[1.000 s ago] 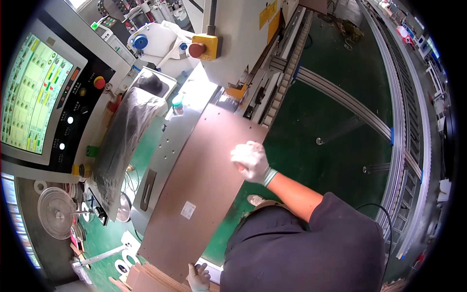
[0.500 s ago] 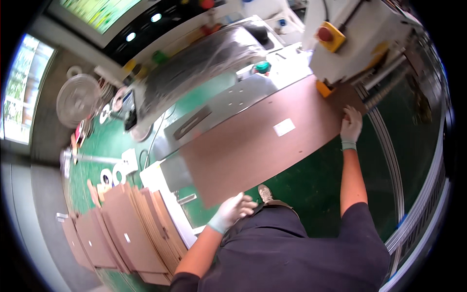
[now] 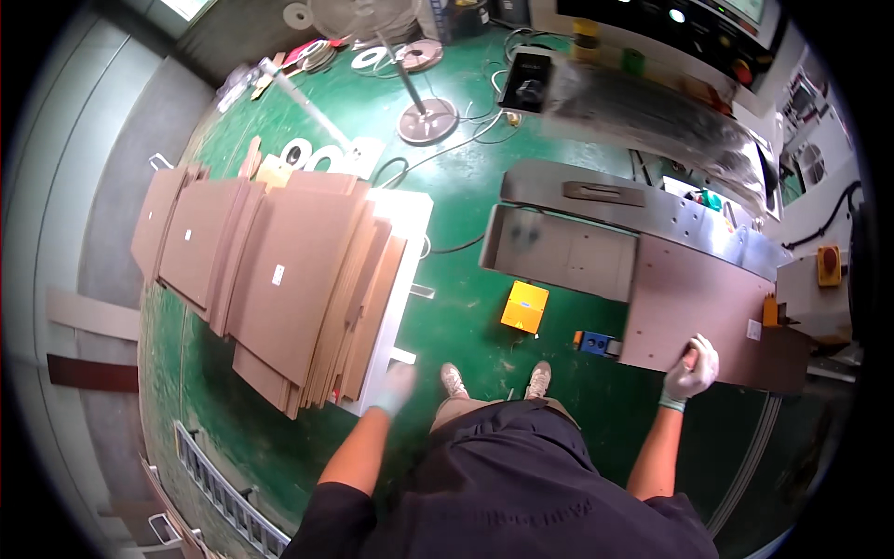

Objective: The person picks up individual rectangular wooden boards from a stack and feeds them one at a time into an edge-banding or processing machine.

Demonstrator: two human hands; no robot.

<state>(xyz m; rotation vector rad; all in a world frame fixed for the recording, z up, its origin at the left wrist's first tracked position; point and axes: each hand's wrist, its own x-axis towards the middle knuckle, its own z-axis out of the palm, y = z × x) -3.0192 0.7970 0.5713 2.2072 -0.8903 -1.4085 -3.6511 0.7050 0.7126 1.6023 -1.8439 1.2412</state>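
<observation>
brown panel [image 3: 700,296] has slid toward 3 o'clock since the earlier frame, its far end now beneath the machine head [image 3: 803,296]; the view has swung toward 9 o'clock, bringing more of the stacked panels [image 3: 279,256] into sight, and the left hand [image 3: 399,384] has gone over beside them. one panel lies on the steel table [image 3: 601,194], bearing one white label [image 3: 753,329]; three labels show among the stacks at 9 o'clock. two shoes [image 3: 453,380] stand on the green floor [image 3: 466,317], with one yellow box [image 3: 524,307] at 12 o'clock of the right one and one blue box [image 3: 596,344] at its 2 o'clock. the right hand [image 3: 692,368], gloved, is folded into a loose fist over the panel's near edge; contact is unclear. the left hand is blurred, so its grip cannot be told. one green-capped jar [image 3: 711,199] sits at 2 o'clock, contents unreadable.
</observation>
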